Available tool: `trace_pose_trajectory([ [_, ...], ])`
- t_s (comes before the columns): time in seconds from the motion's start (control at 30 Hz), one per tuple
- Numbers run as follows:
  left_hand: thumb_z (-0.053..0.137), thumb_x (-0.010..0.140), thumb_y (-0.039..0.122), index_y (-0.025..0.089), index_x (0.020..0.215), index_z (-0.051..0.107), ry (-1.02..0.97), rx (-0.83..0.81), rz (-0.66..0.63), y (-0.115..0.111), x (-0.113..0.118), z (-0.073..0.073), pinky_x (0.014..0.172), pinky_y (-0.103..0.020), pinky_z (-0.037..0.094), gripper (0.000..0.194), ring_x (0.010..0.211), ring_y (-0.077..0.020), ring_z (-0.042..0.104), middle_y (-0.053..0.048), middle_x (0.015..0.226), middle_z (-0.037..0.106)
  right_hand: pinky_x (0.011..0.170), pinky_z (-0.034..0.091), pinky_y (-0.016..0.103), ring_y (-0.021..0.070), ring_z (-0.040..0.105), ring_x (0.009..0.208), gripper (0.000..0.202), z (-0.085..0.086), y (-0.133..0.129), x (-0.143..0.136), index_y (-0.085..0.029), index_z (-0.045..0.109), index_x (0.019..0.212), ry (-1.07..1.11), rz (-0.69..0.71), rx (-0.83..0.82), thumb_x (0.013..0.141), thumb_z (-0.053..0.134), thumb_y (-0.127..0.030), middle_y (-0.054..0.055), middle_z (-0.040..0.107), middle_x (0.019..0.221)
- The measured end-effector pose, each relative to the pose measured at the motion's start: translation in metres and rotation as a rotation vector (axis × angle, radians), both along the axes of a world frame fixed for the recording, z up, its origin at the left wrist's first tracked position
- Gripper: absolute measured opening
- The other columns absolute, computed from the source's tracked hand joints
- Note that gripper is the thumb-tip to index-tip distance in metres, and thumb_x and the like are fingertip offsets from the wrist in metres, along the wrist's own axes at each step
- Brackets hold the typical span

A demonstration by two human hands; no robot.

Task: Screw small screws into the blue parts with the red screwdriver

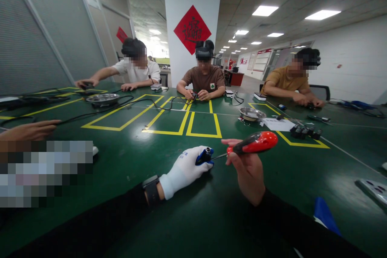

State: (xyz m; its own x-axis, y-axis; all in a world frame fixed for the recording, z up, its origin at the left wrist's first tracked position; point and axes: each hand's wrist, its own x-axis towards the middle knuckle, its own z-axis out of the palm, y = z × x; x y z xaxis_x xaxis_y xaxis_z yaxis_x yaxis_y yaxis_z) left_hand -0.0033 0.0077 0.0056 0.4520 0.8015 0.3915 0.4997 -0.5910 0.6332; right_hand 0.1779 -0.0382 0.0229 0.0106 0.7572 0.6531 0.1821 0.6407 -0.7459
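My left hand point(188, 168) wears a white glove with blue fingertips and is closed around a small black cylindrical part point(207, 152) with a shiny metal tip pointing up. In my bare right hand point(249, 173) is a screwdriver point(253, 143) with a red and black handle, gripped between thumb and fingers. Its thin shaft points left, and the tip reaches the side of the black part by my gloved fingers. Whether the tip sits inside the part is hidden. Both hands are held over the green table point(169, 225).
A steel bowl point(252, 114), a paper sheet point(279, 124) and several black parts point(305, 132) lie ahead to the right. Nearer sit a power strip point(373, 191) and a blue-and-white glove point(326, 215). Three people work opposite; another person's hand point(30, 134) reaches in from the left.
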Motion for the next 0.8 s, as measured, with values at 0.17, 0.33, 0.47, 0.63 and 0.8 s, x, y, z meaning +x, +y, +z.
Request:
trace_pose_trajectory([
  [0.17, 0.062, 0.079, 0.028, 0.022, 0.108, 0.063, -0.005, 0.011, -0.01, 0.0, 0.0, -0.001, 0.084, -0.032, 0.048, 0.03, 0.091, -0.0213, 0.062, -0.004, 0.101, 0.068, 0.083, 0.048, 0.04, 0.0174, 0.063, 0.087, 0.02, 0.005, -0.005, -0.003, -0.025, 0.043, 0.087, 0.088, 0.089, 0.015, 0.085, 0.062, -0.019, 0.001, 0.066, 0.1],
  [0.33, 0.062, 0.079, 0.028, 0.022, 0.109, 0.062, 0.0, 0.023, -0.009, 0.0, 0.0, -0.002, 0.084, -0.032, 0.048, 0.031, 0.09, -0.0211, 0.062, -0.004, 0.1, 0.068, 0.065, 0.049, 0.033, 0.0111, 0.055, 0.056, 0.031, 0.001, -0.008, -0.012, -0.029, 0.038, 0.114, 0.209, 0.236, -0.057, 0.089, 0.055, -0.022, -0.007, 0.055, 0.071],
  [0.47, 0.063, 0.079, 0.03, 0.022, 0.107, 0.063, 0.018, 0.025, -0.016, -0.001, 0.001, 0.0, 0.083, -0.032, 0.048, 0.029, 0.088, -0.0209, 0.062, -0.003, 0.098, 0.068, 0.075, 0.049, 0.04, 0.015, 0.06, 0.07, 0.034, -0.003, -0.007, -0.012, -0.028, 0.038, 0.125, 0.272, 0.184, -0.031, 0.092, 0.045, -0.027, -0.001, 0.056, 0.091],
  [0.63, 0.063, 0.079, 0.03, 0.022, 0.105, 0.063, 0.022, 0.019, -0.003, -0.001, 0.001, 0.001, 0.082, -0.031, 0.048, 0.027, 0.088, -0.0207, 0.062, -0.003, 0.098, 0.068, 0.1, 0.036, 0.05, 0.0244, 0.055, 0.114, 0.017, -0.002, -0.006, -0.005, -0.024, 0.05, 0.106, 0.108, -0.008, 0.043, 0.089, 0.052, -0.022, 0.004, 0.064, 0.096],
  [0.8, 0.063, 0.079, 0.029, 0.023, 0.108, 0.062, 0.02, 0.018, 0.001, -0.001, 0.001, 0.002, 0.084, -0.032, 0.048, 0.029, 0.09, -0.0208, 0.062, -0.002, 0.1, 0.068, 0.089, 0.047, 0.046, 0.022, 0.061, 0.102, 0.017, 0.003, -0.008, -0.008, -0.025, 0.047, 0.097, 0.18, 0.066, 0.031, 0.086, 0.058, -0.018, 0.005, 0.063, 0.11],
])
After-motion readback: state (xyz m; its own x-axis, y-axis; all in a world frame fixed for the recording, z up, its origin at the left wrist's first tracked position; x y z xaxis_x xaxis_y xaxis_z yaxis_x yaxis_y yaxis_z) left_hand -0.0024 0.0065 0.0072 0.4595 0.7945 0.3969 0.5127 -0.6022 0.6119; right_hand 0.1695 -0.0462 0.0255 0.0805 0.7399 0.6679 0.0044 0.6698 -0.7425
